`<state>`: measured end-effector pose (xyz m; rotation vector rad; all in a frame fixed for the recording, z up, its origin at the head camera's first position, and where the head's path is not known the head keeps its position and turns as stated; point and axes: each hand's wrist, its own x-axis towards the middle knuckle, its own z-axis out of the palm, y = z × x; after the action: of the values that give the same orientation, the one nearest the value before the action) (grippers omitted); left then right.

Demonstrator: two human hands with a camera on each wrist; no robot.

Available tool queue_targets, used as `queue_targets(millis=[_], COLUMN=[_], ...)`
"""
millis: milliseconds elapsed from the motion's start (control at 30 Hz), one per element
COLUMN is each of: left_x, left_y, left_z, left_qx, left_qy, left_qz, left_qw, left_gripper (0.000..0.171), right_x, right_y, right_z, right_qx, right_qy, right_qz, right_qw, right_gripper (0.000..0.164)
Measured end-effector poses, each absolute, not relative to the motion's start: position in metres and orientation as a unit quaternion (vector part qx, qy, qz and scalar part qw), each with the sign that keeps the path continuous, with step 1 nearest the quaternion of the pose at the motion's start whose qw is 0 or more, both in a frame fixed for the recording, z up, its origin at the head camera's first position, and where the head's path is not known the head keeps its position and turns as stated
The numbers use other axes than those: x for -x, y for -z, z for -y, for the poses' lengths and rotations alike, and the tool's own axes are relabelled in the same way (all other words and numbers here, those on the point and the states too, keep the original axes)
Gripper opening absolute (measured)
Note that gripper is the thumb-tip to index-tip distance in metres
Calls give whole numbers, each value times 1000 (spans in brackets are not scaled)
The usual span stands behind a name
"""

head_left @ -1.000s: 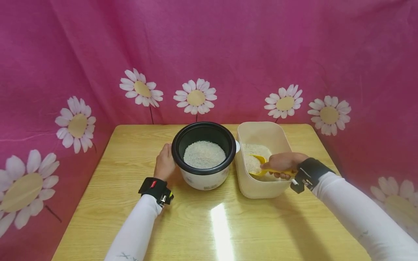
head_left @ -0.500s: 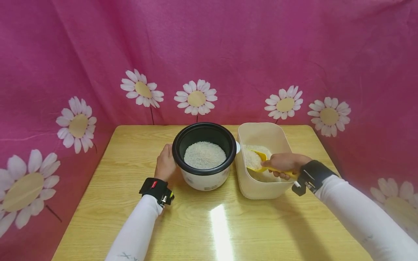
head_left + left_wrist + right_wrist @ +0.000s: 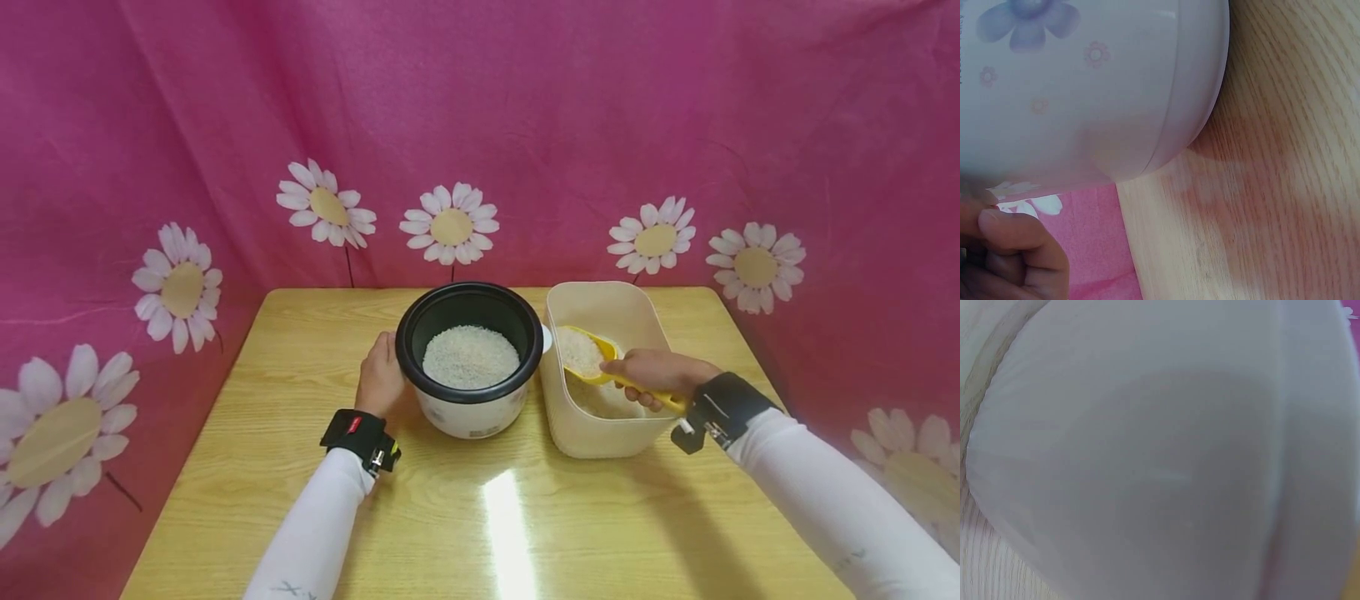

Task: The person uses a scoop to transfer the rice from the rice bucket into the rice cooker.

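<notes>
Head view, and my right grip (image 3: 660, 372) is holding a yellow scoop (image 3: 607, 350) by its handle, fingers curling round it! That scoop is sitting inside the cream bin (image 3: 600, 439), carrying a heap of rice (image 3: 579, 352), with loose rice (image 3: 603, 404) showing below; whether the two are touching, I cannot tell. Across the counter (image 3: 420, 525), my left grip (image 3: 379, 379) is resting against the side of the rice cooker (image 3: 471, 418). Fingers are bending there in the left wrist view, though I cannot tell whether they are holding anything. The rice cooker is standing just beside the bin, its dark pot (image 3: 480, 305) showing a bed of rice (image 3: 471, 358). Behind it all, pink cloth (image 3: 480, 100) with white daisies is hanging, and my right wrist view is filling with a pale, blurry surface (image 3: 1147, 456).
</notes>
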<state>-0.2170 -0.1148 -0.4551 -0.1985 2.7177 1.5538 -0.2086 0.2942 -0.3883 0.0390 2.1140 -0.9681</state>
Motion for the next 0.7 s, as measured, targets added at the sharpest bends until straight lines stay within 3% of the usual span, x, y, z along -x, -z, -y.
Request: queue_targets(millis=[700], left_x=[215], left_y=[458], left_z=[115], left_qx=[70], left_qy=[-495], left_qz=[-866], left_qw=[-14], left_gripper=[45], right_x=[204], right_y=[386], right_z=[-294], right_qx=[-3], right_qy=[420], right_qz=[-838], right_qw=[349], right_gripper=[42])
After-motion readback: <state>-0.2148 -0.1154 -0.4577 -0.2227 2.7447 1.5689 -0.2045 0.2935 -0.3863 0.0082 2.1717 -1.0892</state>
